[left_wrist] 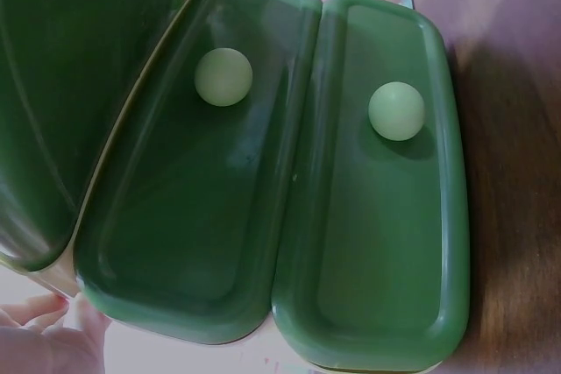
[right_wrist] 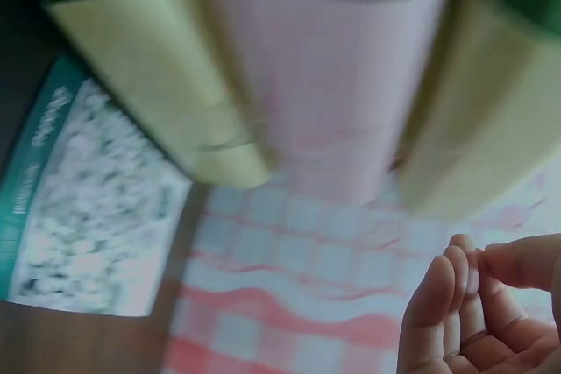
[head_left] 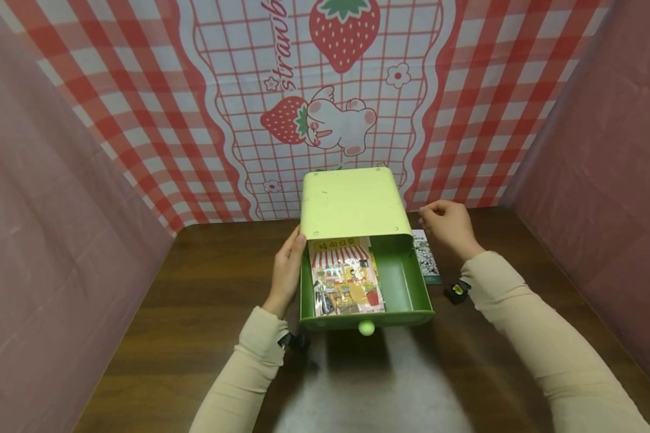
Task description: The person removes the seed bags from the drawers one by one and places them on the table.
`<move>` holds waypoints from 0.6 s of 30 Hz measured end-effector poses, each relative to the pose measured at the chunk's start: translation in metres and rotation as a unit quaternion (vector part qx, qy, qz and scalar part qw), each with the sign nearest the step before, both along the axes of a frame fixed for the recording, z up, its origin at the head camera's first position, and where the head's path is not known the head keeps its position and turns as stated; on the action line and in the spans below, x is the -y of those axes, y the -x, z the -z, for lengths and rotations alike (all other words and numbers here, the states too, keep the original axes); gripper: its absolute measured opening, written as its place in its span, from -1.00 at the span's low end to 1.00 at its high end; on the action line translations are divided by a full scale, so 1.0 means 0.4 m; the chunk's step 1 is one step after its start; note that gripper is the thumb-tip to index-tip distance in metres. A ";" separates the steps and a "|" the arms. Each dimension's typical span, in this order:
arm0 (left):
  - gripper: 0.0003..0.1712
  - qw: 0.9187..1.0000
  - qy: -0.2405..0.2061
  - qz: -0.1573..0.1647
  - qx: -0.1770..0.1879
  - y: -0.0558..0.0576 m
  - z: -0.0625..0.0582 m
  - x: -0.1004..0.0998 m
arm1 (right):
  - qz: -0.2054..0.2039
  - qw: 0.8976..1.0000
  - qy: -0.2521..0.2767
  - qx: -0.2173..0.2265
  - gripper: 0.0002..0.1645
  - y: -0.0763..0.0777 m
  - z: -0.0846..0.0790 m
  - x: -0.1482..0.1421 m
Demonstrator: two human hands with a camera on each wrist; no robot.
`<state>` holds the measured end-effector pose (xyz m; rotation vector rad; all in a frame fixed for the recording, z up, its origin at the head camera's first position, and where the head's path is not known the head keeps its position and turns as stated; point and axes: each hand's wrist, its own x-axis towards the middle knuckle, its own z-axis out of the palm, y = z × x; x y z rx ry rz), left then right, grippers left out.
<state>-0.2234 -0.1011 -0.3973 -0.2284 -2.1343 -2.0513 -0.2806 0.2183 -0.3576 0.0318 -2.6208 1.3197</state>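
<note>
A small light-green drawer cabinet (head_left: 354, 201) stands on the table with its top drawer (head_left: 398, 276) pulled out. Inside the drawer's left part lies a packet (head_left: 346, 282) printed with a striped shop awning; a yellow edge shows beneath it. My left hand (head_left: 288, 267) rests its fingers against the cabinet's left side. In the left wrist view, its fingertips (left_wrist: 74, 326) touch the side near the pulled-out drawer. To the right of the cabinet, apart from it, is my right hand (head_left: 448, 227), thumb touching the index finger, nothing visible between them (right_wrist: 478, 308).
A packet with white flowers (head_left: 427, 258) lies on the table, close to the cabinet's right side. Two lower drawers with round knobs (left_wrist: 397, 111) are closed. A strawberry-patterned cloth (head_left: 222, 120) hangs behind, and pink curtains (head_left: 585, 120) hang at both sides.
</note>
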 end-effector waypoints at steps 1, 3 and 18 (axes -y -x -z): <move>-0.43 1.000 0.000 0.000 0.000 0.007 0.008 0.001 | -0.010 1.000 0.001 -0.008 -0.56 -0.010 -0.014 0.005; -0.43 1.000 -0.001 0.000 0.000 0.022 0.026 0.004 | -0.028 0.999 -0.005 -0.022 -0.56 -0.034 -0.041 0.018; -0.41 1.000 -0.007 -0.017 -0.018 0.026 0.043 -0.003 | -0.166 0.974 -0.111 -0.110 -0.90 -0.207 -0.120 0.142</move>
